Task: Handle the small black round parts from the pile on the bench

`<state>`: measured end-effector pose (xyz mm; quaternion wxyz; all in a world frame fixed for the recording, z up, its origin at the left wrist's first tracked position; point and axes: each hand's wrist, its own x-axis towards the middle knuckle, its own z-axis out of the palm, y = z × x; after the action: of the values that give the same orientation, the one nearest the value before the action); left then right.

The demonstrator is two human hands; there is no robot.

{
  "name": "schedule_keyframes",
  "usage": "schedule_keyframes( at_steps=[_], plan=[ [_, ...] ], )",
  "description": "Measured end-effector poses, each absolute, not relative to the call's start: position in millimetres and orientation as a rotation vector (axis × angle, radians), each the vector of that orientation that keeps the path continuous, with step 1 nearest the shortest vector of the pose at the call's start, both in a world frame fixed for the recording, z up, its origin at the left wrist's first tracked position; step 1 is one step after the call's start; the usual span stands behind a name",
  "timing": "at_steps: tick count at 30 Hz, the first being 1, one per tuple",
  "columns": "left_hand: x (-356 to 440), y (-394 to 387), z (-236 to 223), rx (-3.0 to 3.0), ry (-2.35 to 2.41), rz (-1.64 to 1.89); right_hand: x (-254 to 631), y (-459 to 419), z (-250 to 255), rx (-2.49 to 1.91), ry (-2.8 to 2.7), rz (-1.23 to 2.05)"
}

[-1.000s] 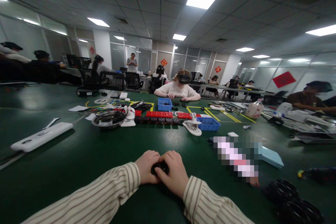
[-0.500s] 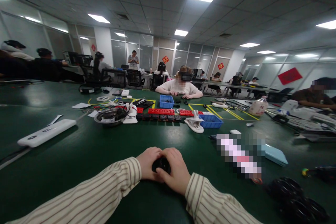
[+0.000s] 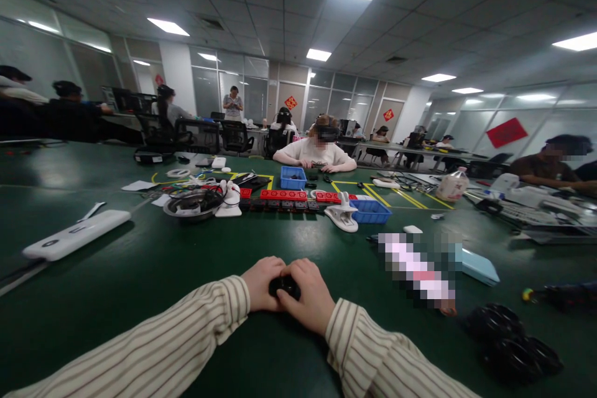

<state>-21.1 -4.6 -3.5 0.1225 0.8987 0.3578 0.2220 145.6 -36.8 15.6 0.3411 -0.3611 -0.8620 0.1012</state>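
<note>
Both hands are closed around a small, glossy black rounded object (image 3: 285,286) at the near middle of the green table. My left hand (image 3: 261,283) wraps its left side. My right hand (image 3: 310,300) covers the right side, with its thumb across the front. The fingertips of the two hands meet at the top. Much of the object is hidden by the fingers, and its exact kind cannot be made out.
To the left lies a white power strip (image 3: 77,235). Ahead are a metal bowl of cables (image 3: 186,216), red modules (image 3: 283,195), a white clip stand (image 3: 342,214) and a blue bin (image 3: 372,212). Black round parts (image 3: 515,348) and a light blue box (image 3: 478,266) lie right. A person (image 3: 317,152) sits opposite.
The view has shifted slightly, so the scene sits a little further left and higher. Both hands keep their hold on the black rounded object.
</note>
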Motion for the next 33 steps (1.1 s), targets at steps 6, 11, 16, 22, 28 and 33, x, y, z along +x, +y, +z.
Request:
schedule_keyframes(
  at_steps=[6,11,16,22,28,33],
  plan=[
    [-25.9,0.7,-9.6,2.576,0.925,0.653,146.7,-37.9,15.8,-0.698,-2.292,0.311],
    [-26.3,2.2,-12.0,2.567,0.927,0.646,146.6,-39.6,17.9,-0.623,-2.297,0.330],
    [-24.5,-1.1,-7.2,2.579,0.953,0.669,147.6,-41.7,21.3,-0.653,-2.273,0.311],
    [-21.6,-7.9,-2.0,2.625,1.117,0.695,147.1,-38.7,16.5,-1.083,-2.103,0.150],
    [-21.6,-5.9,-5.8,2.642,1.058,0.688,146.1,-38.0,15.6,-0.997,-2.209,0.176],
    [-23.5,-2.4,-8.1,2.606,0.962,0.676,144.5,-39.5,14.8,-0.838,-2.279,0.213]
  ],
)
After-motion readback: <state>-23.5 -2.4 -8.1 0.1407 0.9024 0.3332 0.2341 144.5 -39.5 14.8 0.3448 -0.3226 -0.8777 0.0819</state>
